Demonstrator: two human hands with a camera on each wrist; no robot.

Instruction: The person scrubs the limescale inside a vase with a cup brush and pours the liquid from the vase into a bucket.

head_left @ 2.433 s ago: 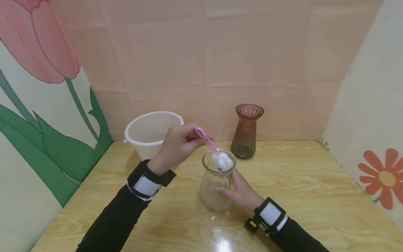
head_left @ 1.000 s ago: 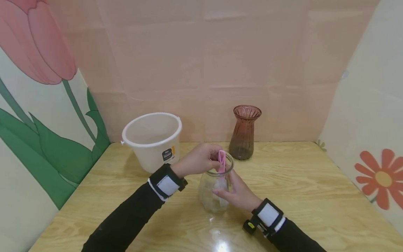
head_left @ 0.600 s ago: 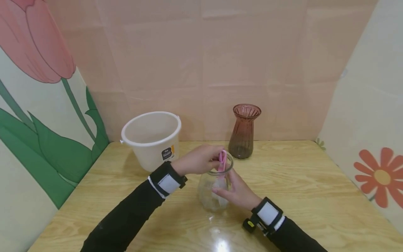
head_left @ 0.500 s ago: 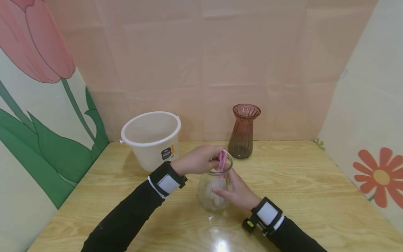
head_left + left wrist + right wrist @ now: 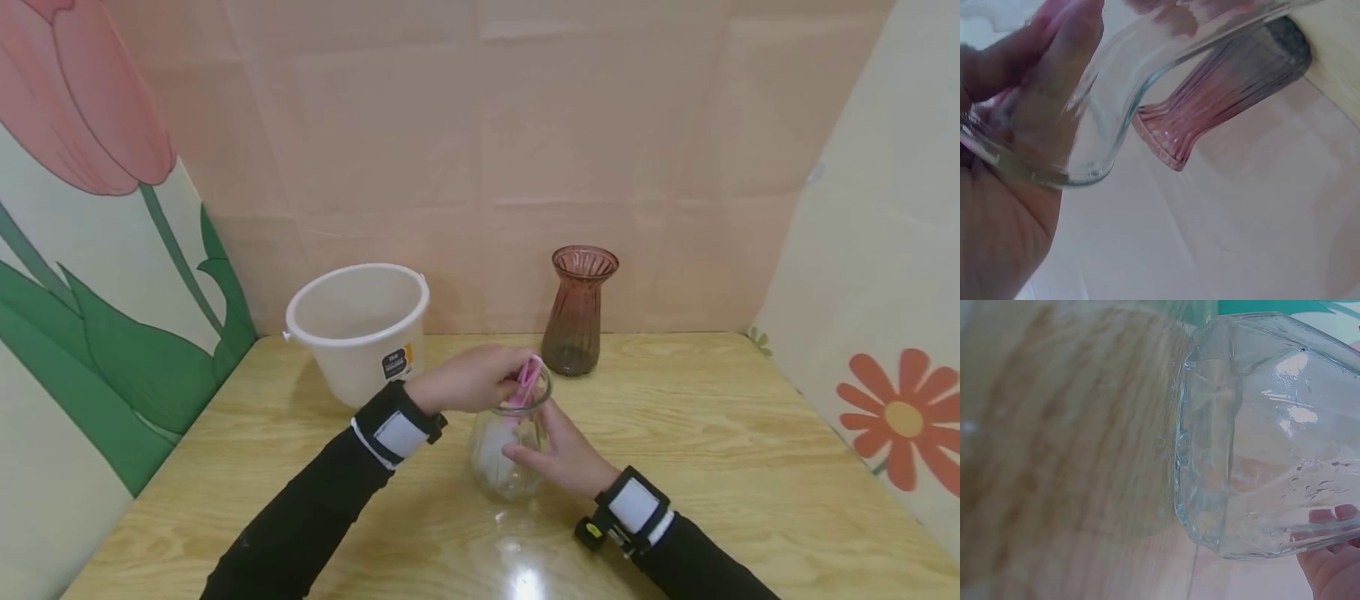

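The pale wooden table (image 5: 735, 433) runs wide to the right, with bare room there and at the near edge. At its back left stands the white plastic bucket (image 5: 358, 327), and at the back centre the ribbed brown glass vase (image 5: 578, 310), both apart from the work.

In the middle stands the clear round glass jar (image 5: 510, 446), upright, mouth up. The right hand (image 5: 564, 457) clasps its right flank, fingers curled round the belly (the right wrist view shows fingertips through the glass). The left hand (image 5: 471, 379) hovers at the rim on the jar's left side and pinches the top of the pink-handled brush with a white fluffy head (image 5: 522, 386).

The brush's long axis leans: its handle rises up and to the right out of the mouth, while the white head lies down and to the left inside, against the inner wall. So the head sits below the left hand's grip, and the narrow rim bounds any sideways swing. The left hand is the nearer to the bucket, the vase lies just behind the jar's right side.
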